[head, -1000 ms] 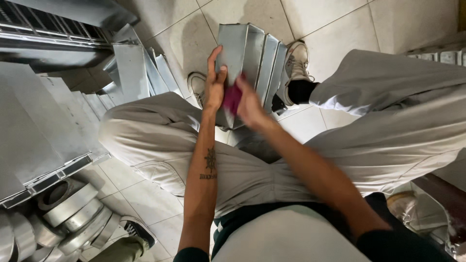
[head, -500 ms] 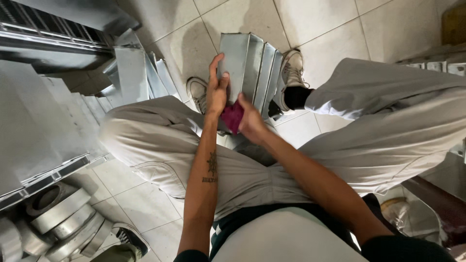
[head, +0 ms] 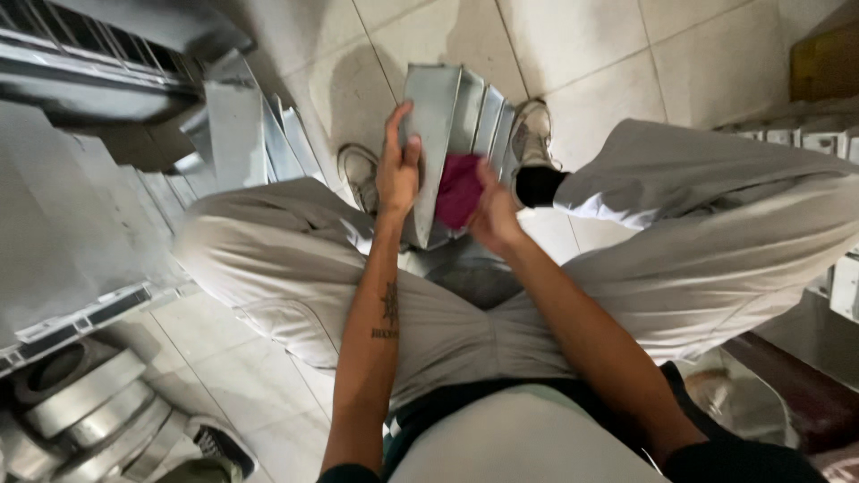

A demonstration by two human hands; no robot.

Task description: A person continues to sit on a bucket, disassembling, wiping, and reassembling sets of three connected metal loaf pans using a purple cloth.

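Between our knees, seen from the head camera, both forearms run forward and meet on one thing: a ribbed grey metal panel [head: 456, 116] standing on the tiled floor [head: 591, 54], long axis running away from us, its near end low between the legs and its far end up by the shoes.

Left hand [head: 398, 170] sits on the panel's left edge, fingers stretched up along it and curled round the rim, so it grips the metal. Right hand [head: 495, 215] is just right of it at the near end, fingers pressed together on a magenta cloth [head: 459, 190] held flat against the ribs. Cloth lies straight ahead of the right hand, touching it; the panel's bare length lies beyond, farther from us. Right hand is the nearer to the cloth, left the nearer to the far ribs.

Beyond the hands, one pale shoe [head: 358, 170] shows left of the panel and another [head: 534, 134] to its right. More metal panels [head: 242, 125] lean at far left; round metal parts [head: 80, 411] lie at lower left.

Against the frame half a second back, the cloth has spread wider and slid a little right across the ribs, and the right hand has dropped toward us; the left grip sits where it did.
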